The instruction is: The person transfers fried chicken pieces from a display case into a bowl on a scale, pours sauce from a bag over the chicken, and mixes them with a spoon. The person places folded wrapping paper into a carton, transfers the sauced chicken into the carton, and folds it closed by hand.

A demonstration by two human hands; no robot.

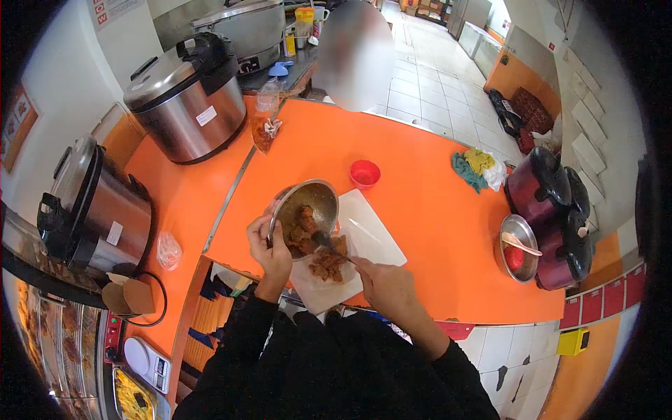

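My left hand [271,246] grips the rim of a metal mixing bowl [323,199], which is tilted over a white cutting board [374,227]. Brown sauced pieces of food [306,222] lie inside the bowl. More of the same food, a brown heap [327,268], rests on what looks like clear plastic on the board. Closed around the handle of a spoon [337,250] is my right hand [385,283]. The spoon's dark head is at the bowl's lower lip, among the food, and its exact shape is partly hidden. Behind the bowl stands a small red bowl [365,173].
Two large rice cookers [189,105] [105,224] stand on the left. A bag of orange-brown food [264,133] lies at the back edge. To the right are cloths [479,168], a metal bowl [514,227] with a wooden spoon, and dark red pots [537,185]. A blurred person [355,56] stands behind the table.
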